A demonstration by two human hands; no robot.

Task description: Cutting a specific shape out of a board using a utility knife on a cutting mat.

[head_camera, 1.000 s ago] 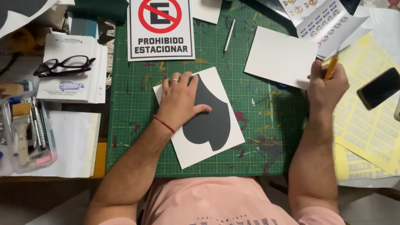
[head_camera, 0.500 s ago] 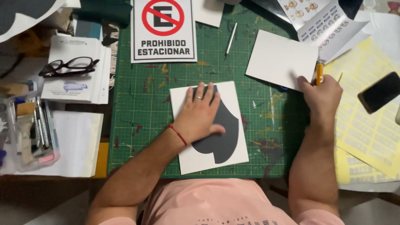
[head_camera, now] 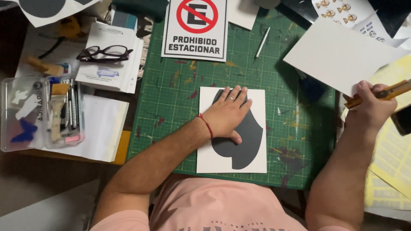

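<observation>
**Green mat, white sheet pinned flat, knife in the other fist**

Green cutting mat [head_camera: 171, 115] fills the middle of the desk. On it, at about 6 o'clock from the mat's centre, lies a white sheet [head_camera: 209, 160] bearing a dark grey curved shape [head_camera: 248, 141]. The left hand [head_camera: 227, 115] lies palm down on this sheet, fingers straight and together, gripping nothing, covering the upper part of the grey shape; a red cord circles the wrist and a ring shows on one finger. The right hand [head_camera: 370, 107] sits at 3 o'clock, off the mat's edge, clenched around a yellow utility knife [head_camera: 385, 93] whose body points out toward 2 o'clock. Just above that fist, a blank white card [head_camera: 334, 55] lies tilted. At 12 o'clock lies a no-parking sign [head_camera: 196, 28], with a slim metal pen-like tool [head_camera: 262, 42] at 1 o'clock. Toward 10 o'clock, black glasses [head_camera: 105, 53] rest on a stack of papers [head_camera: 115, 72]. At 9 o'clock, a clear plastic box [head_camera: 25, 115] holds small tools.
</observation>
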